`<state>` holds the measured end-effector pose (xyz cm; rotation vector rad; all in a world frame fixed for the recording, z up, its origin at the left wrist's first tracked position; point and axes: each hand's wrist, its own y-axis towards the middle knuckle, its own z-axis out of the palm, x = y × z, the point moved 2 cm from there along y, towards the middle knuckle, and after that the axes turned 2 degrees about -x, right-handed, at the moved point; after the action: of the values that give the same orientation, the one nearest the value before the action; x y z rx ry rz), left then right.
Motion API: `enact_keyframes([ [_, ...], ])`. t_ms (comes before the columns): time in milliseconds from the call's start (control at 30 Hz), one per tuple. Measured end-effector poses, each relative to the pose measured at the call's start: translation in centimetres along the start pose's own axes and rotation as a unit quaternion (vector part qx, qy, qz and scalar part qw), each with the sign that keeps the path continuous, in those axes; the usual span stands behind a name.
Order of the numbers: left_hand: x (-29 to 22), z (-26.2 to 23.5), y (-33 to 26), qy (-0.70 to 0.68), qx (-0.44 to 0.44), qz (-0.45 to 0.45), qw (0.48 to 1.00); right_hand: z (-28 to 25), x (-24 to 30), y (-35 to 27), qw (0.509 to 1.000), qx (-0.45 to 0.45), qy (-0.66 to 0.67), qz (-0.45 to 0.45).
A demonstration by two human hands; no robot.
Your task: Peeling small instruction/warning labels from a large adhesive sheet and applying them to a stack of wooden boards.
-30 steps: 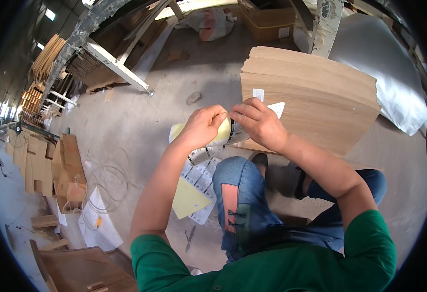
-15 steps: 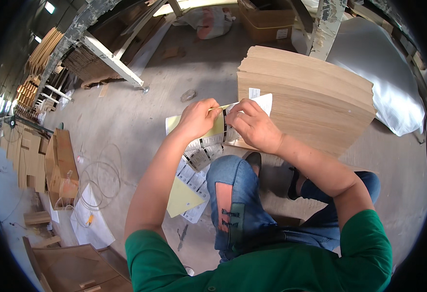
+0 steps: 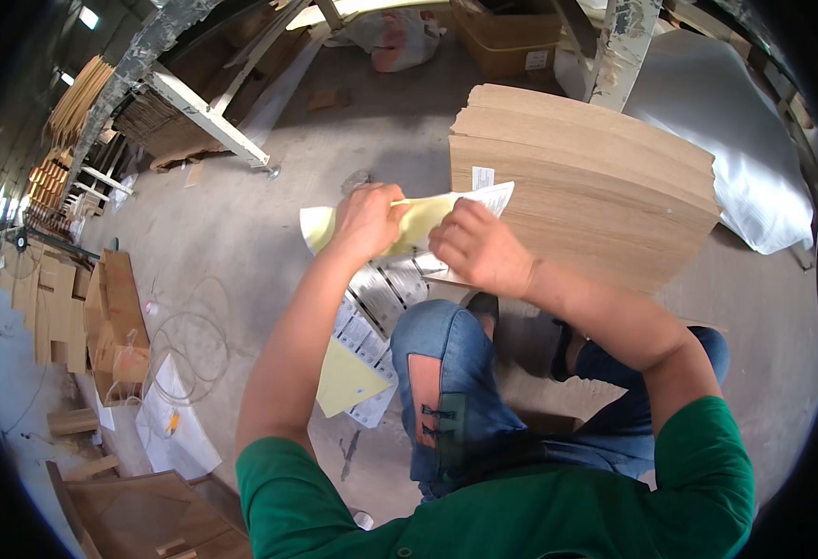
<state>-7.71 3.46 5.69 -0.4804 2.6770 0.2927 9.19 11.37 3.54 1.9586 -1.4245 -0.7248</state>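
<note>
Head view: label sheets (image 3: pixel 372 321) on floor, board stack (image 3: pixel 586 186) behind hands.

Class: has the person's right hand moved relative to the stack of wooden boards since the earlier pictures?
Cannot tell: the right hand sits at the near-left corner of the stack of wooden boards throughout.

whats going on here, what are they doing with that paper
A person in a green shirt and torn jeans sits on a workshop floor, holding a pale yellow backing sheet up between both hands. The left hand grips its left part while the right hand pinches a white printed label at its right edge. A tall stack of thin wooden sheets stands just in front, with one small white label on its face. More label sheets and another yellow sheet lie on the floor by the left knee.
</note>
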Motion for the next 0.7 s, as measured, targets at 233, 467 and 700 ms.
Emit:
enact_keyframes([
  [233,7.8,4.4,1.3,0.442,-0.04,0.218,0.869,-0.1,-1.0,-1.9,0.967,0.045,0.113,0.222],
  [467,1.0,13.6,3.7,0.346,0.138,0.394,0.84,2.2,-15.1,-8.3,0.885,0.246,0.071,0.388],
  [700,0.4,20.8,7.0,0.292,-0.006,0.424,0.857,6.1,-14.8,-7.6,0.896,0.315,-0.06,0.307],
])
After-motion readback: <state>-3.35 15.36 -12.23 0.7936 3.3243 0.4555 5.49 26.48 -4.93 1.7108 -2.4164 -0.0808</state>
